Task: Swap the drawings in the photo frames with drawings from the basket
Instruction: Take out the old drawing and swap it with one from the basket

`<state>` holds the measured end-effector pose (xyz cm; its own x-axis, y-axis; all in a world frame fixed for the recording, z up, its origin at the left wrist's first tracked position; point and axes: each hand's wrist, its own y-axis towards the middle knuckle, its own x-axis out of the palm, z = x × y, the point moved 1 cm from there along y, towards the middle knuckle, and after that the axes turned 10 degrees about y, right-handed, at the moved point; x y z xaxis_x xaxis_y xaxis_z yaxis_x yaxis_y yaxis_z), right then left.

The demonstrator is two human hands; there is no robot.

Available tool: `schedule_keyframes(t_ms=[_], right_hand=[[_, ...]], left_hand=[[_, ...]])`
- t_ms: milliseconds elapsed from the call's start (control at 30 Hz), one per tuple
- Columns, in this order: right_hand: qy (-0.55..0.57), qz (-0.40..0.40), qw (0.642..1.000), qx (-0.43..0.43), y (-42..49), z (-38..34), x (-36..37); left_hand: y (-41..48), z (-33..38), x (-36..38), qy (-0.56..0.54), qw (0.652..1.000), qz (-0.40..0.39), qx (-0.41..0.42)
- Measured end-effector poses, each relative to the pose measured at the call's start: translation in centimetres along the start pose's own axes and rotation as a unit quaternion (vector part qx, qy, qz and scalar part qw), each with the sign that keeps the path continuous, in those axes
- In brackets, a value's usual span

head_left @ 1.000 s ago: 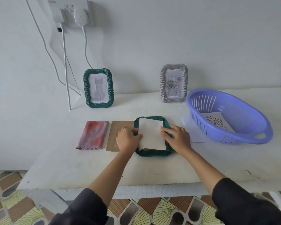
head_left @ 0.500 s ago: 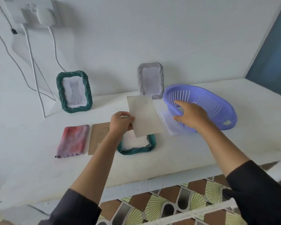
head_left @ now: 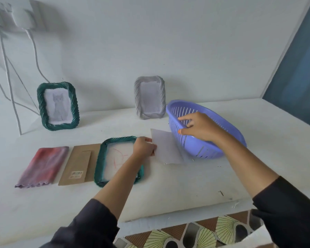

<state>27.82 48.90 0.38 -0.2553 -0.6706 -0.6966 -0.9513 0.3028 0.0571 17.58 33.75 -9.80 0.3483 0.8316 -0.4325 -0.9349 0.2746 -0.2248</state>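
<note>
A green photo frame (head_left: pixel 98 161) lies flat on the white table, and a sheet with red lines (head_left: pixel 118 156) shows inside it. My left hand (head_left: pixel 143 147) pinches the left edge of a white paper sheet (head_left: pixel 166 149), which lies between that frame and the purple basket (head_left: pixel 204 149). My right hand (head_left: pixel 199 128) grips the basket's near rim, thumb on the outer wall and fingers inside. What is in the basket is hidden. A green frame with a cat drawing (head_left: pixel 58 106) and a grey frame (head_left: pixel 149 97) stand against the wall.
A brown cardboard backing (head_left: pixel 79 163) and a red-purple cloth (head_left: pixel 43 165) lie left of the flat frame. White cables (head_left: pixel 9 86) hang from a wall socket at the far left. The table's front edge (head_left: pixel 168 221) runs just below my forearms.
My left hand lifted the white sheet off the flat frame and carried it right, down beside the basket. My right hand left the frame and went to the basket's rim.
</note>
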Motion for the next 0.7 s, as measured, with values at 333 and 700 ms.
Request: schedule_keyframes(t_ms=[333,700], right_hand=[[-0.004,-0.036,0.999,-0.034,0.1,0.5,0.5],[-0.046,-0.083,0.994,-0.053,-0.4,1.0,3.3]], left_hand=[[0.9,0.2,2.9,0.003,1.0,0.009,-0.02],[-0.1,0.7,3.2,0.133,0.991,0.014,0.031]])
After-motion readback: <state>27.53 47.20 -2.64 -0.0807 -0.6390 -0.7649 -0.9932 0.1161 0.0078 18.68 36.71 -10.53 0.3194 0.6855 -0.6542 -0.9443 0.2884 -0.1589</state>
